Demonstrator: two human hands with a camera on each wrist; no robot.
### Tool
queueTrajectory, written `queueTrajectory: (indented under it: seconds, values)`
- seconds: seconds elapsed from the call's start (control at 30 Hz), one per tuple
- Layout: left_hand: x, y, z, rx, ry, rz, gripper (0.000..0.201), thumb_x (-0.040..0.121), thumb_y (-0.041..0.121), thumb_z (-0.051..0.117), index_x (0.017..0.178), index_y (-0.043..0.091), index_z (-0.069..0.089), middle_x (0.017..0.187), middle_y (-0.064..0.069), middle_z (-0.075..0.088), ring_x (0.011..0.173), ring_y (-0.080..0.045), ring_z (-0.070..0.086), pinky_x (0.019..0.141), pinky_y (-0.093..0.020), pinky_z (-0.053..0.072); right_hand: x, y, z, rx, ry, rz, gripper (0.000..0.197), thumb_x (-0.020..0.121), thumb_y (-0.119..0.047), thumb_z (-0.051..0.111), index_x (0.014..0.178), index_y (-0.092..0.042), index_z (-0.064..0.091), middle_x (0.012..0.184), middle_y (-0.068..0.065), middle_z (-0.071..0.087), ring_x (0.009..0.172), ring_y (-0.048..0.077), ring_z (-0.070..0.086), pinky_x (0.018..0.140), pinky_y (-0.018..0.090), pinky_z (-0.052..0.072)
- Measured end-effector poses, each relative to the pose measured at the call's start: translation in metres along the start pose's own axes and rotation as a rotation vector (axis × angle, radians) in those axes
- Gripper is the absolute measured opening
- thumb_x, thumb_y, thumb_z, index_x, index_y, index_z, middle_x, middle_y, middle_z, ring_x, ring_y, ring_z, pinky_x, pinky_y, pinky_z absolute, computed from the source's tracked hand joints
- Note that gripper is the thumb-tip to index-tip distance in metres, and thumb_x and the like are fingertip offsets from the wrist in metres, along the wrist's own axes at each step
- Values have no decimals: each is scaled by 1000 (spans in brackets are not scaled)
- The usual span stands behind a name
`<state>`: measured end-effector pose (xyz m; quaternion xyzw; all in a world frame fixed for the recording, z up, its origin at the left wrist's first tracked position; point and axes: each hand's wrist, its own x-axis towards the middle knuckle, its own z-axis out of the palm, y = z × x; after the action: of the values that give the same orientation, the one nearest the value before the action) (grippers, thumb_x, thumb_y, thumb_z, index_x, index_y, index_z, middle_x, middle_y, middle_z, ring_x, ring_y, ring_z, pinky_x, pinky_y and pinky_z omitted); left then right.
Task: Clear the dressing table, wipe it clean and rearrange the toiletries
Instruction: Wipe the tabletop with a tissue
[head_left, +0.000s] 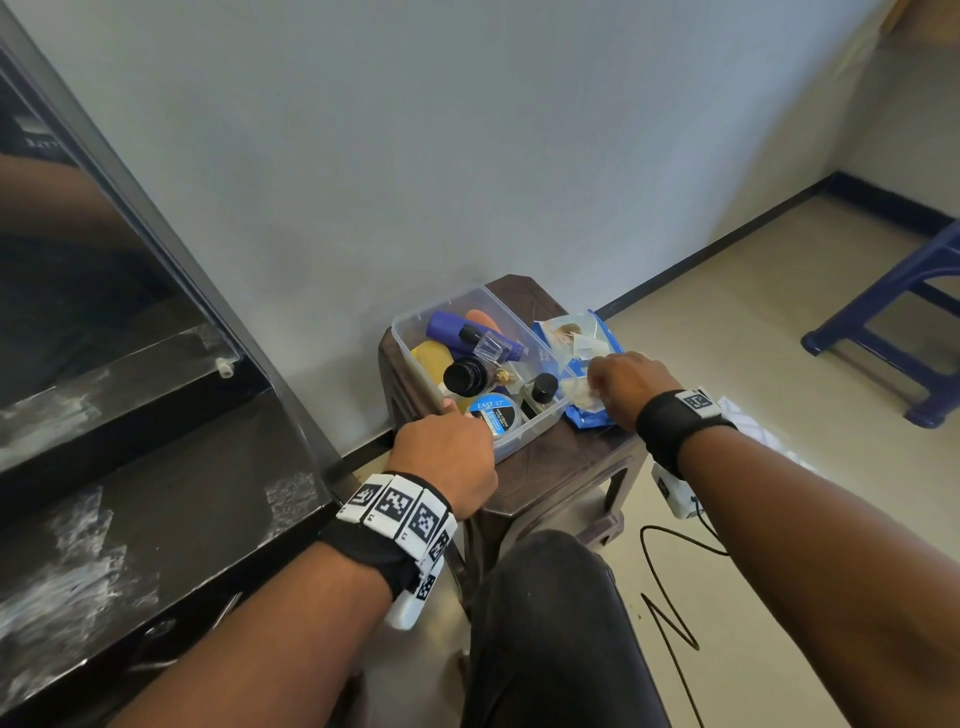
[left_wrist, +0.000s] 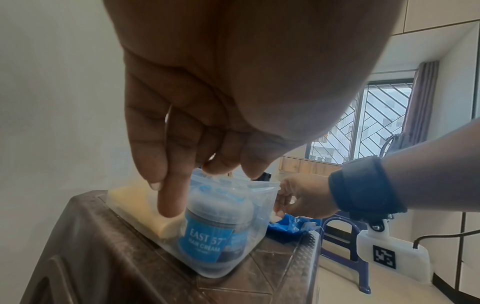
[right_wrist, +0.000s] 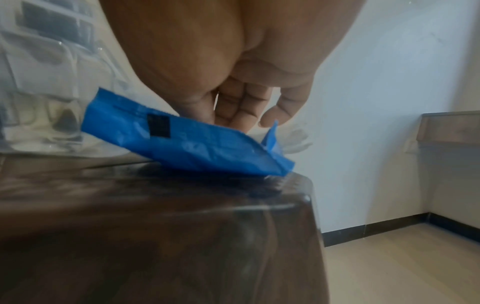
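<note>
Evidently the clearing step is done: at far left the dark counter (head_left: 156, 499) carries no toiletries, only pale dusty smears, so in my judgement wiping has yet to take effect. A mirror (head_left: 78, 249) stands behind it.

Next, the left hand (head_left: 447, 457) rests on the near corner of a clear plastic box (head_left: 540, 415); one finger lies straight down the outer wall and the others hook over the rim, steadying the box. The box sits on a brown stool (head_left: 566, 467) against the wall and holds the toiletries: a hair cream tub (head_left: 493, 413), a purple bottle (head_left: 457, 327), a black-capped bottle (head_left: 465, 376) and a yellow item (head_left: 434, 356).

Further right, the right hand (head_left: 623, 387) is at a blue wipes packet (head_left: 597, 338) lying just beside the box on the stool, fingers curled and pinching a white wipe (head_left: 582, 392) at its opening.

Assessment: wipe being drawn out; wiping and rearranging both remain outstanding.

At far right, a blue chair (head_left: 893, 322) stands well apart.
</note>
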<state>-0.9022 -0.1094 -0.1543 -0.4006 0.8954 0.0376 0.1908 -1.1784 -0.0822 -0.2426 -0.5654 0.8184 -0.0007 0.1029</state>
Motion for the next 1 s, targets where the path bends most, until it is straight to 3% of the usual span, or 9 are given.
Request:
queueTrajectory:
  seconds: [0.1,0.3,0.47,0.57,0.67,0.73,0.83,0.9,1.0]
  values:
    - [-2,-1,-1,-7,-9,-3,42,107,33,43,141,11,52,142,-15,60,114,-30,65,90,-43,53,-5,0,0,68,-3,-6,33,98,-26,66,130,-30,62,124,-1,63,110,22,58,90,34,51]
    - [-3,-2,1,4,-16,-17,47,108,35,42,147,9,47,147,-17,55,117,-33,65,94,-47,56,-10,1,-4,118,9,22,25,101,-30,61,122,-24,71,125,3,65,114,21,56,92,29,45]
    - [-3,-1,-1,-8,1,-15,44,106,32,44,143,9,51,139,-16,61,114,-31,66,94,-46,57,-15,0,-9,254,91,88,28,101,-32,64,124,-21,76,124,3,69,103,18,54,84,28,41]
    - [-3,0,1,-23,12,-16,42,105,32,46,141,10,54,133,-13,64,111,-29,67,91,-43,57,-20,2,-14,380,145,160,27,100,-35,66,120,-22,77,122,3,70,101,18,54,82,31,46]
    - [-1,-2,2,-39,7,-20,46,105,33,47,144,11,51,138,-13,61,112,-29,66,92,-43,57,-24,1,-28,508,177,243,21,99,-32,67,114,-23,78,119,1,68,105,20,57,90,36,51]
    - [-1,-3,0,-65,-3,-29,47,105,35,47,146,12,49,144,-13,57,115,-29,66,94,-44,56,-31,-1,-41,562,211,265,16,100,-26,66,110,-22,77,110,1,68,101,21,61,86,35,50]
    - [-4,-9,0,-142,-30,-40,55,105,48,47,150,18,46,161,-12,42,126,-32,62,102,-48,53,-44,-7,-67,687,281,256,10,101,-21,62,101,-21,72,96,0,70,91,21,63,78,30,50]
    - [-12,-19,1,-245,-32,-7,68,102,58,49,159,23,37,171,-5,27,141,-32,51,112,-49,46,-57,-16,-86,775,290,230,12,102,-22,60,101,-19,72,95,1,70,91,20,62,75,29,49]
    - [-41,-37,9,-533,67,34,80,96,64,57,164,33,28,172,4,27,150,-24,41,121,-44,38,-79,-39,-109,1065,262,203,17,104,-17,57,94,-14,71,91,6,66,84,22,59,82,39,52]
